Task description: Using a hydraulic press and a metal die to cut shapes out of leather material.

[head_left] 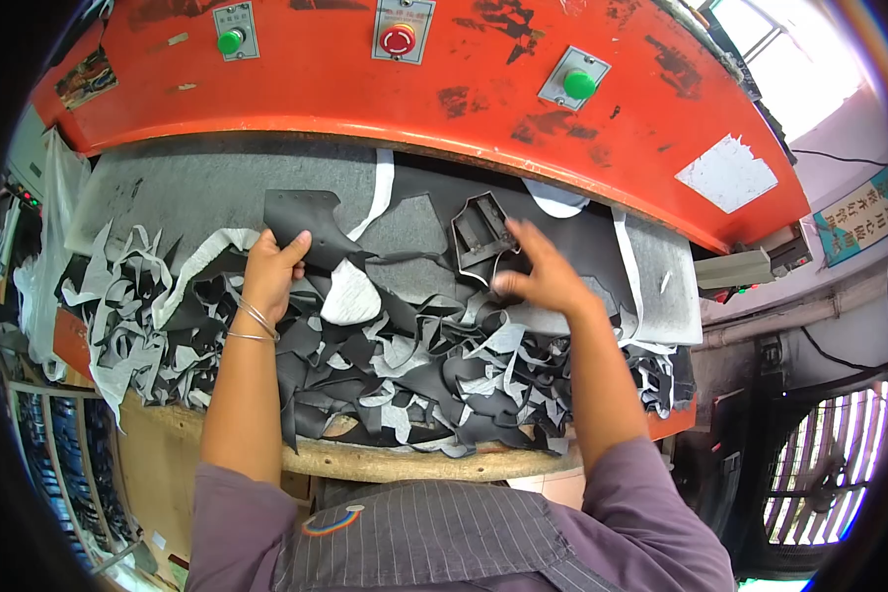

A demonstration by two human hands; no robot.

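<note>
Left hand (pixel 274 271) partly hidden, pinching dark piece (pixel 308 213), right hand (pixel 548 278) spread, contact with metal die (pixel 481 235) unclear

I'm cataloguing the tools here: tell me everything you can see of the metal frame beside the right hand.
The metal frame resembles a cutting die: thin walls with paler edges, an irregular, angular outline, dark crosspieces and open gaps inside. It sits over dark sheet material. The right hand is at its right side; contact is unclear.
</note>
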